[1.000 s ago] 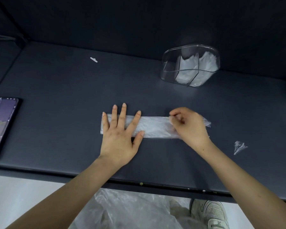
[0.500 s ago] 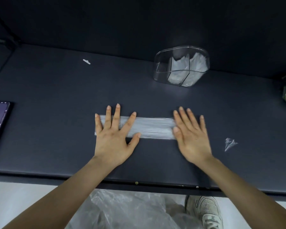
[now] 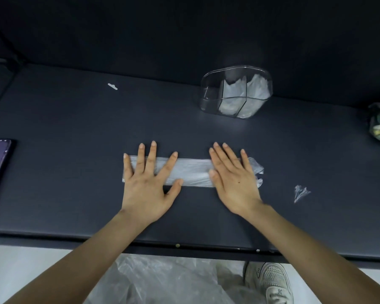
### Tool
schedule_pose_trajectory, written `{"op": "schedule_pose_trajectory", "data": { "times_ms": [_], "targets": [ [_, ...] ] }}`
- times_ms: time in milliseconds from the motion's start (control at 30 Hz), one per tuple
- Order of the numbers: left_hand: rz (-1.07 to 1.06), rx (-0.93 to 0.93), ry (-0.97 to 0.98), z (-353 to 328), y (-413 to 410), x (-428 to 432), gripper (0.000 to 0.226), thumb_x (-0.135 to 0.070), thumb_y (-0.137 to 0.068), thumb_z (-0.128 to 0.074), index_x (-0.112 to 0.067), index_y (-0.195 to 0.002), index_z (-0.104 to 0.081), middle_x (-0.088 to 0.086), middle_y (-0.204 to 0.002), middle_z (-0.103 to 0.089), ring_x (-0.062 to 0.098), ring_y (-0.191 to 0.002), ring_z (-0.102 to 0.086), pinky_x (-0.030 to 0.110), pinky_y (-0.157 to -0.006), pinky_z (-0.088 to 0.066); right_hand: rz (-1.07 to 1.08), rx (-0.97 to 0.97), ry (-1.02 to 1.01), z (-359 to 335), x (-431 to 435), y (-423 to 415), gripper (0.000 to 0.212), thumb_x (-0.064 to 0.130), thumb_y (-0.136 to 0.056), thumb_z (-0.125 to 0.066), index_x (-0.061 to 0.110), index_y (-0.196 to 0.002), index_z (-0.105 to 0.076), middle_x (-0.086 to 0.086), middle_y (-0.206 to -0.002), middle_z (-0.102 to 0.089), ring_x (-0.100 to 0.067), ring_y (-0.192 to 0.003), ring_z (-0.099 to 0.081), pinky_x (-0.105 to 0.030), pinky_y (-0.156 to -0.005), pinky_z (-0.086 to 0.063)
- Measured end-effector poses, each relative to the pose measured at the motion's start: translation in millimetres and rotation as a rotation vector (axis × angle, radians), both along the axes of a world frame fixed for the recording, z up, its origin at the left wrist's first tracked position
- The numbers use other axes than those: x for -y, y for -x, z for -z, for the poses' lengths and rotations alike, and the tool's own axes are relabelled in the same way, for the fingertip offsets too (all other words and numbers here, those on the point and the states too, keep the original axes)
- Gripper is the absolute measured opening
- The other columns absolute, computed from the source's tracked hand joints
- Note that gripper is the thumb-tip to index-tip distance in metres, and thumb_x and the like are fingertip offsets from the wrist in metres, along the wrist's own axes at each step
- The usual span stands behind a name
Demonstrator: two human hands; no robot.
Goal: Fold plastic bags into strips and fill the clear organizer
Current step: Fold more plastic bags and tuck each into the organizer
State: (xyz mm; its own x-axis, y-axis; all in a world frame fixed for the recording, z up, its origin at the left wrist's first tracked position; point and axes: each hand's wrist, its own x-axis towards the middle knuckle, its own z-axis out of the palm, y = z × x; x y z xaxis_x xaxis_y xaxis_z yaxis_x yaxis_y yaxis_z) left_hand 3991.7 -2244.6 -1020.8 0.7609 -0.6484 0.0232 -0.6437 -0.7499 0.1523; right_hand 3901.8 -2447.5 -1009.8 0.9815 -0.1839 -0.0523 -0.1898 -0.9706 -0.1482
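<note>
Left hand (image 3: 148,183) and right hand (image 3: 234,181) lie flat, fingers straight, pressing the folded bag (image 3: 191,172) on the tabletop (image 3: 64,150), well short of the organizer (image 3: 236,91). Risk: the slick film likely springs open once pressure lifts, since its loose right end already sticks up.

View: one wide-angle camera worn on the head, over the near edge of the dark matte table top (image 3: 75,132).
Facing: forward and down; dark back wall (image 3: 184,29) across the upper frame, pale floor (image 3: 31,260) at lower left.
Nearness: close; left hand (image 3: 145,189) and right hand (image 3: 235,187) at frame centre.
</note>
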Motion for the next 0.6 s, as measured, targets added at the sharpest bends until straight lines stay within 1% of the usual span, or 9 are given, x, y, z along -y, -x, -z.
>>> {"op": "schedule_pose_trajectory", "data": {
  "times_ms": [33,100,200,300,367,433,500,533,600],
  "targets": [
    [0.015,0.002,-0.01,0,-2,0,0.062,-0.06,-0.094,-0.023,-0.032,-0.149,-0.032,0.022,-0.156,-0.024,0.042,-0.145,-0.018,0.062,-0.114,-0.004,0.031,0.04,0.013,-4,5,1,0.055,0.037,-0.102,-0.019,0.008,-0.14,-0.047,-0.006,-0.148,-0.044,-0.023,-0.139,-0.038,-0.046,-0.114,-0.024],
    [0.087,0.018,-0.057,-3,-8,0,0.062,-0.06,-0.095,-0.021,-0.031,-0.149,-0.031,0.022,-0.156,-0.024,0.042,-0.144,-0.02,0.062,-0.114,-0.003,0.08,0.145,0.036,-15,7,-5,0.051,0.037,-0.099,-0.03,0.006,-0.118,-0.067,-0.008,-0.125,-0.065,-0.029,-0.115,-0.06,-0.041,-0.096,-0.044],
    [0.227,0.018,-0.123,-5,-21,-1,0.063,-0.063,-0.097,-0.015,-0.031,-0.15,-0.027,0.02,-0.157,-0.022,0.038,-0.146,-0.016,0.062,-0.114,-0.002,0.074,0.217,0.046,-23,4,-11,0.031,0.039,-0.08,-0.059,0.012,-0.084,-0.073,-0.003,-0.087,-0.067,-0.027,-0.078,-0.061,-0.036,-0.073,-0.042],
    [0.267,0.056,-0.085,-14,-31,-2,0.066,-0.065,-0.096,-0.02,-0.026,-0.15,-0.025,0.022,-0.157,-0.022,0.037,-0.147,-0.013,0.062,-0.115,-0.003,0.145,0.101,-0.093,-24,0,-12,0.02,0.031,-0.072,-0.078,0.014,-0.067,-0.069,-0.003,-0.08,-0.06,-0.027,-0.077,-0.056,-0.033,-0.072,-0.035],
    [0.245,0.112,0.038,-29,-24,4,0.066,-0.054,-0.093,-0.04,-0.016,-0.147,-0.037,0.026,-0.151,-0.032,0.04,-0.143,-0.025,0.059,-0.116,-0.013,0.166,0.066,-0.152,-24,-3,-10,0.019,0.025,-0.073,-0.08,0.012,-0.064,-0.068,-0.006,-0.079,-0.06,-0.029,-0.077,-0.056,-0.033,-0.072,-0.037],
    [0.29,0.134,0.261,-43,-7,11,0.05,-0.028,-0.085,-0.056,-0.006,-0.13,-0.057,0.021,-0.134,-0.055,0.036,-0.125,-0.051,0.045,-0.111,-0.032,0.144,0.086,-0.152,-29,-11,-9,0.017,0.02,-0.077,-0.076,0.01,-0.066,-0.069,-0.007,-0.079,-0.062,-0.029,-0.075,-0.058,-0.032,-0.071,-0.041],
    [0.374,-0.009,0.37,-45,12,16,0.042,-0.011,-0.075,-0.054,-0.005,-0.116,-0.065,0.01,-0.118,-0.064,0.026,-0.108,-0.059,0.034,-0.097,-0.045,0.159,0.006,-0.211,-41,-17,-8,0.019,0.025,-0.089,-0.062,0.01,-0.078,-0.068,-0.003,-0.082,-0.064,-0.023,-0.078,-0.059,-0.029,-0.068,-0.04],
    [0.399,-0.115,0.37,-43,18,16,0.045,-0.009,-0.072,-0.052,-0.006,-0.115,-0.065,0.006,-0.117,-0.064,0.022,-0.108,-0.058,0.032,-0.094,-0.048,0.185,-0.074,-0.265,-47,-18,-8,0.024,0.03,-0.092,-0.056,0.012,-0.08,-0.066,0.0,-0.079,-0.064,-0.02,-0.076,-0.058,-0.029,-0.066,-0.04],
    [0.398,-0.247,0.365,-33,22,14,0.051,-0.01,-0.07,-0.053,-0.008,-0.12,-0.063,0.002,-0.121,-0.062,0.017,-0.114,-0.055,0.03,-0.095,-0.05,0.231,-0.238,-0.414,-54,-18,-9,0.036,0.037,-0.094,-0.052,0.012,-0.067,-0.057,0.0,-0.06,-0.056,-0.017,-0.059,-0.052,-0.028,-0.056,-0.039]
  ]
}}
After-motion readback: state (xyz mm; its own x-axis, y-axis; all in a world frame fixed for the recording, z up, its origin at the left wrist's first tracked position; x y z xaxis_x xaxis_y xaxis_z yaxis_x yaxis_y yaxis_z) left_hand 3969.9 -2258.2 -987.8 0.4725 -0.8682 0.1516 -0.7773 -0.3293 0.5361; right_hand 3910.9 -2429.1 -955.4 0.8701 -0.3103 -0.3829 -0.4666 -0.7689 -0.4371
